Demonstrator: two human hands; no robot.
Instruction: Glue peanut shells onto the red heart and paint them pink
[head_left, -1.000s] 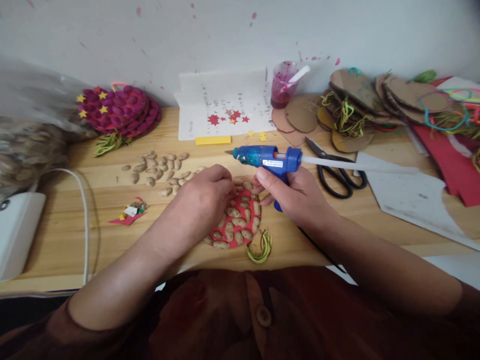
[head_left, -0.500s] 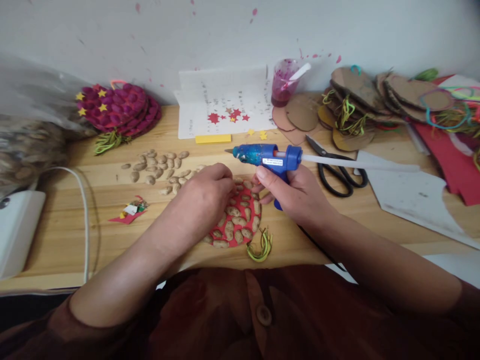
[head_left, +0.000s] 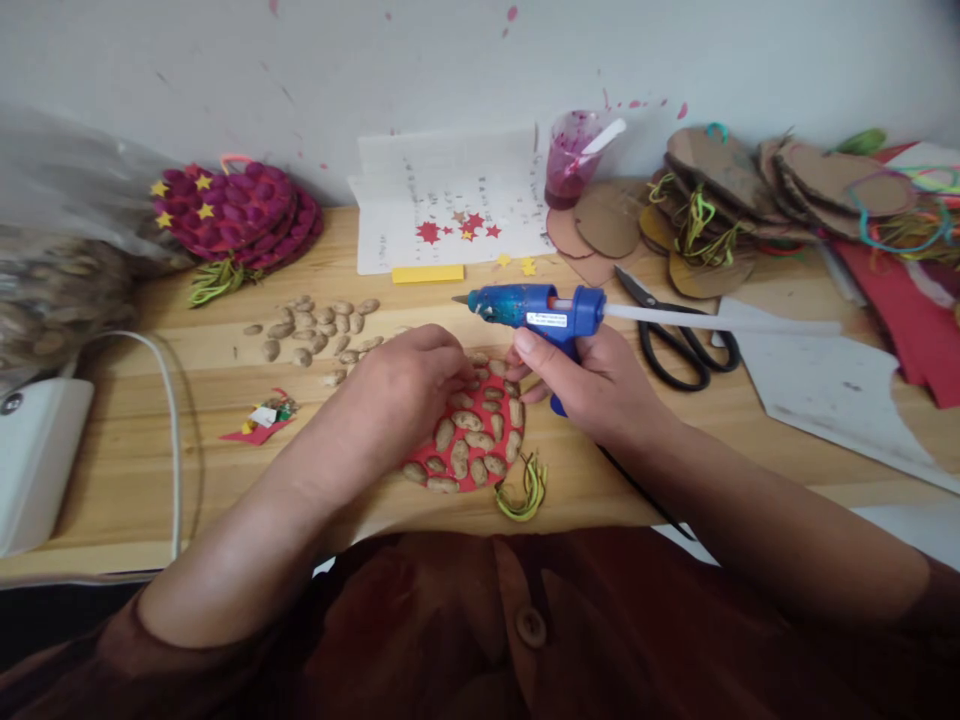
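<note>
My right hand [head_left: 585, 385] is wrapped round the handle of a blue glue gun [head_left: 536, 308], whose nozzle points left and whose white glue stick [head_left: 712, 320] juts out to the right. Below it lies a red disc [head_left: 446, 402] studded with peanuts, a green yarn tassel [head_left: 525, 490] at its lower right edge. My left hand [head_left: 412, 385] rests over the disc's upper left part with fingers curled together; what they hold, if anything, is hidden. Loose peanuts [head_left: 315, 328] are spread on the wooden table beyond my left hand.
Black-handled scissors [head_left: 679, 345] lie right of the glue gun. Behind are a paper sheet [head_left: 382, 220] with star cutouts, a stained plastic cup [head_left: 574, 165] and stacked cardboard discs [head_left: 720, 180]. Purple peanut-covered discs [head_left: 240, 215] sit at left, near a bag of peanuts [head_left: 56, 300].
My left hand has shifted slightly left over the disc, uncovering a bit more of its lower left edge. The right hand keeps the glue gun almost in place.
</note>
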